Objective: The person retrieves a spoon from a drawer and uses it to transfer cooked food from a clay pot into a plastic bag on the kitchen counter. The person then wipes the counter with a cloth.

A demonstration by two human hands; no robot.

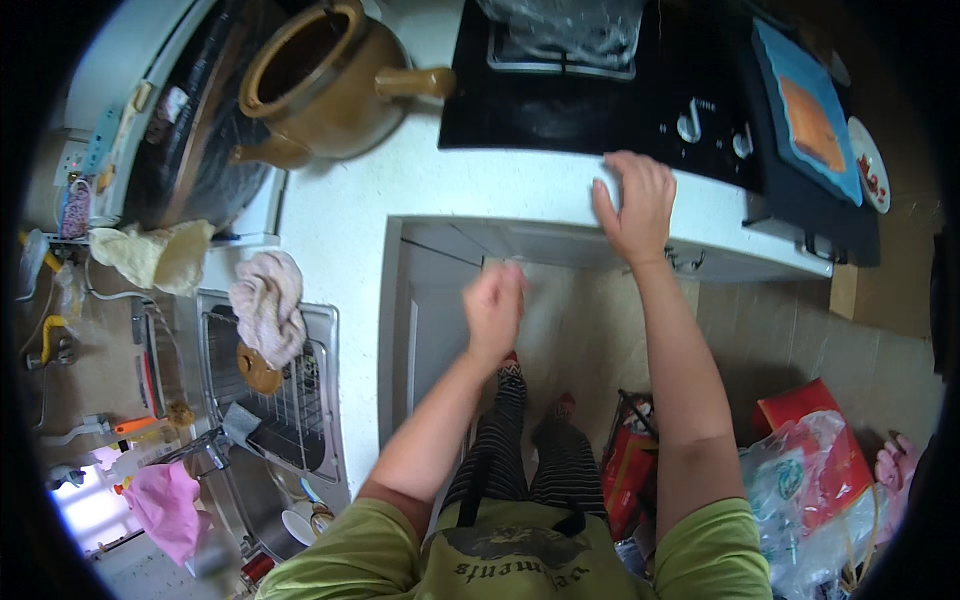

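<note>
My right hand (641, 206) is at the front edge of the white countertop (525, 180), thumb apart from the fingers. Its fingertips reach the edge of a black gas hob (555, 112); nothing shows in its grasp. Slightly blurred, my left hand (495, 311) hangs in front of the counter with curled fingers, holding nothing that I can see. On the counter at upper left stands a brown clay pot (352, 105) with a spout and a side handle, its lid off. Crumpled clear plastic (570, 30) lies over the hob's pan support (562, 71).
A sink (330, 375) at left holds a wire rack, a cloth (266, 304) and a brown lid (259, 367). A blue tray (802, 112) and a white plate (870, 165) stand far right. Red bags (817, 457) and plastic bags lie on the floor at right.
</note>
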